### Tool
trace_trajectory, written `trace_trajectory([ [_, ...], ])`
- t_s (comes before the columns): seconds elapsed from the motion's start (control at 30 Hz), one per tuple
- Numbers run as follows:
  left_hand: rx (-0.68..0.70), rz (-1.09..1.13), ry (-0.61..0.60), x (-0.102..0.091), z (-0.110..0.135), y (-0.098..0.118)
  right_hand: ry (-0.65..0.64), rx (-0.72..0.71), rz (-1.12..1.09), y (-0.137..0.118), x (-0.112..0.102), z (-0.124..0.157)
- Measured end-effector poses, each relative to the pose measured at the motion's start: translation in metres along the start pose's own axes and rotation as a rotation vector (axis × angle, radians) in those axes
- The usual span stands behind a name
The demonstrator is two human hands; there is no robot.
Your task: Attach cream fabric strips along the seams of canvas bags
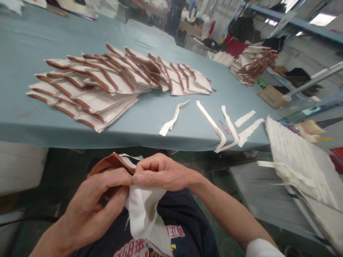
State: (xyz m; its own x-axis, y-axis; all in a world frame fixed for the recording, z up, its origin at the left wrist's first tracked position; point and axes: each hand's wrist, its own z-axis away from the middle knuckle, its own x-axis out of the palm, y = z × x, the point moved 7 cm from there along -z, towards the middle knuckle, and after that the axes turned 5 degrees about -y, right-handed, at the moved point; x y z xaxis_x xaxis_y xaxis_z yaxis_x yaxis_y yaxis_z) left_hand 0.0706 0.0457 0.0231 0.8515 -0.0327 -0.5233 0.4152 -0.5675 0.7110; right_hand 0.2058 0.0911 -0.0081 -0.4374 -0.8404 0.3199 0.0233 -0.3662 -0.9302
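Both my hands hold one fabric piece (144, 210) in front of my lap, below the table edge. It is off-white cloth with a brown trimmed edge (108, 164). My left hand (93, 207) grips the brown edge from the left, fingers curled around it. My right hand (160, 173) pinches the same edge from the right, fingers closed, thumb meeting my left thumb. The white cloth hangs down over my dark printed shirt.
A blue-grey table (32, 46) carries a fanned stack of similar brown-trimmed pieces (107, 85). Loose white strips (214, 125) and a small pink tool (224, 127) lie near its front edge. More white fabric (294, 153) is piled at right, and another stack (252, 64) lies farther back.
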Motion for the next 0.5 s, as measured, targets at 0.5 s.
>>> trace_trajectory([
  [0.5,0.087,0.013,0.040,0.019,0.034,-0.034,0.188,-0.023,-0.047,0.017,0.002,0.004],
])
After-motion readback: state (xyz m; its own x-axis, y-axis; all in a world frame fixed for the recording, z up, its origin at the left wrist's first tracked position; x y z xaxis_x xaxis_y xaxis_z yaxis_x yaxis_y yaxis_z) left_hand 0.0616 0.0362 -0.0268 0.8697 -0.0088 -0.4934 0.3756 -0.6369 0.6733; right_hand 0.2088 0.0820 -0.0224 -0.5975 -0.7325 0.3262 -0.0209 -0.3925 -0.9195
